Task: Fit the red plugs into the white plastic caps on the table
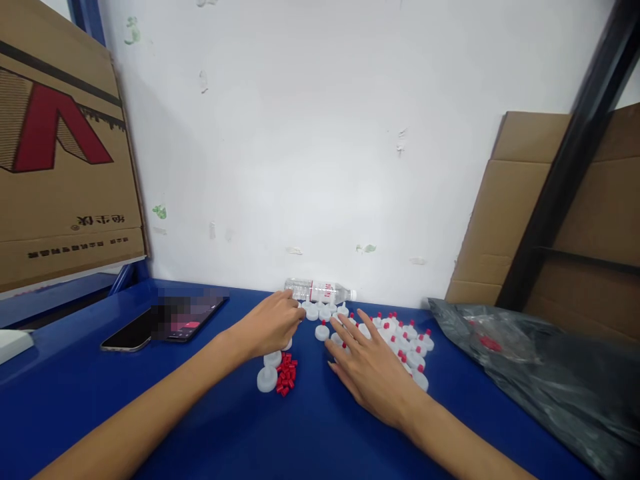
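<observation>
My left hand is closed, its fingers curled down among white nozzle caps without tips; whatever they grip is hidden. Below it, two plain white caps lie beside a small heap of loose red tips. More untipped white caps stand behind, between the hands. My right hand has its fingers spread over the left edge of a cluster of white caps with red tips, hiding part of it. A single red-tipped cap stands just left of those fingers.
A see-through plastic bottle lies against the white wall. Two phones rest on the blue table at left. A dark plastic bag with a small bag of red pieces covers the right side. Cardboard stands at left.
</observation>
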Demonstrator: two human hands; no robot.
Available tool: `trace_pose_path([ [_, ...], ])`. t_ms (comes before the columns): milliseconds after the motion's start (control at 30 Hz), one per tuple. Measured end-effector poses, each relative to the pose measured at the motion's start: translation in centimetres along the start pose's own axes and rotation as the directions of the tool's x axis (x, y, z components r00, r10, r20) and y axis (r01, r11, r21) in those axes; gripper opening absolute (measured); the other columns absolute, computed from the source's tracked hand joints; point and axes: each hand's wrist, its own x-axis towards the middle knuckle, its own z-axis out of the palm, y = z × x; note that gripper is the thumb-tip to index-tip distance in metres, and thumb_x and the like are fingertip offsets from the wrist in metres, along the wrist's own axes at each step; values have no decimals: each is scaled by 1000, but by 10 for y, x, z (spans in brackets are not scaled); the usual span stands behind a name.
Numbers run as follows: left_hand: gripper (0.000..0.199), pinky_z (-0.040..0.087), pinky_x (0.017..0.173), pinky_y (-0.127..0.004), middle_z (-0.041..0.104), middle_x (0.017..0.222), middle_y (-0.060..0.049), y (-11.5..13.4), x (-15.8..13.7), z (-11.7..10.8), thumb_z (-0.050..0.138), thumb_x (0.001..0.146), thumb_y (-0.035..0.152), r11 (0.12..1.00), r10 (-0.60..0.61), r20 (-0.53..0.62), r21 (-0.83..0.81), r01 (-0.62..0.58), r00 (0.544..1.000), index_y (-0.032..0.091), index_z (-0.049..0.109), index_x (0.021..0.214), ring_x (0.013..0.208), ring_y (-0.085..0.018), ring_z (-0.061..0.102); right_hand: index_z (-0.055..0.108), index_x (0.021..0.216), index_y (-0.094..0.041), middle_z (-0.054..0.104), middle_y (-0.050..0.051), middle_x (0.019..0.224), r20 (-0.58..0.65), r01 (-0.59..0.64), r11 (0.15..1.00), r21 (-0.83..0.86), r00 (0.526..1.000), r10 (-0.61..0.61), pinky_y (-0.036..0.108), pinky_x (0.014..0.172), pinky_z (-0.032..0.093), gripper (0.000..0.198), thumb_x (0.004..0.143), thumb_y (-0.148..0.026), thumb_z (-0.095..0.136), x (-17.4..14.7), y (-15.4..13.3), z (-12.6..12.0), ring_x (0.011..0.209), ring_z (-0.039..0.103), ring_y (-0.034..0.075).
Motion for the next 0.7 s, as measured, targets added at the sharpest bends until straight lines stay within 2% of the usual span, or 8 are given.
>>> trace_pose_path([
  [133, 26, 47, 80, -39, 65, 71, -9, -6, -2, -6, 58, 95, 19, 998, -61, 29, 17, 60, 998, 16, 65, 70, 83, -27, 62, 63, 120, -20, 54, 14, 147, -18, 31, 999, 29, 999, -30, 61, 120, 25, 29, 102, -34, 46, 1, -5, -9, 141, 45, 31],
  [233, 25, 48, 75, -38, 64, 69, -10, -6, -4, -6, 68, 90, 26, 995, -98, 46, 9, 98, 994, 15, 66, 68, 82, -29, 65, 64, 114, -20, 57, 12, 144, -31, 49, 997, 53, 998, -47, 61, 121, 24, 25, 103, -32, 45, 1, -7, -14, 139, 47, 29],
  [333, 20, 46, 68, -34, 67, 73, -10, -5, -6, -3, 73, 84, 24, 994, -108, 60, -1, 108, 992, 16, 67, 67, 78, -28, 66, 65, 110, -21, 60, 11, 140, -48, 61, 995, 84, 997, -57, 60, 121, 23, 22, 102, -30, 47, 1, -8, -17, 136, 50, 29],
  [400, 19, 45, 66, -32, 68, 75, -9, -4, -6, -2, 71, 86, 21, 995, -103, 66, -3, 103, 992, 16, 67, 68, 75, -26, 66, 65, 112, -21, 61, 10, 139, -58, 54, 993, 101, 997, -48, 59, 121, 23, 22, 102, -30, 48, 1, -8, -17, 134, 51, 29],
  [467, 22, 43, 65, -31, 68, 76, -8, -4, -4, -3, 64, 94, 24, 995, -96, 52, -15, 97, 994, 16, 67, 74, 74, -24, 66, 63, 122, -20, 63, 10, 137, -68, 28, 994, 110, 997, -20, 58, 121, 23, 28, 103, -33, 47, 2, -9, -18, 132, 53, 28],
  [567, 26, 42, 64, -29, 68, 78, -6, 1, 0, -9, 52, 103, 29, 989, -95, -39, -122, 89, 995, 17, 67, 85, 73, -22, 65, 53, 140, -16, 65, 12, 134, -89, -75, 989, 124, 992, 87, 57, 120, 24, 45, 103, -42, 45, 2, -8, -19, 129, 55, 30],
  [700, 21, 43, 67, -27, 69, 79, -2, 15, 2, -14, 55, 102, 30, 907, -152, -194, -417, 59, 969, 18, 68, 91, 73, -17, 63, 52, 142, -14, 69, 14, 124, -122, -195, 966, 173, 969, 217, 58, 117, 27, 57, 100, -53, 47, 2, -5, -24, 121, 58, 31],
])
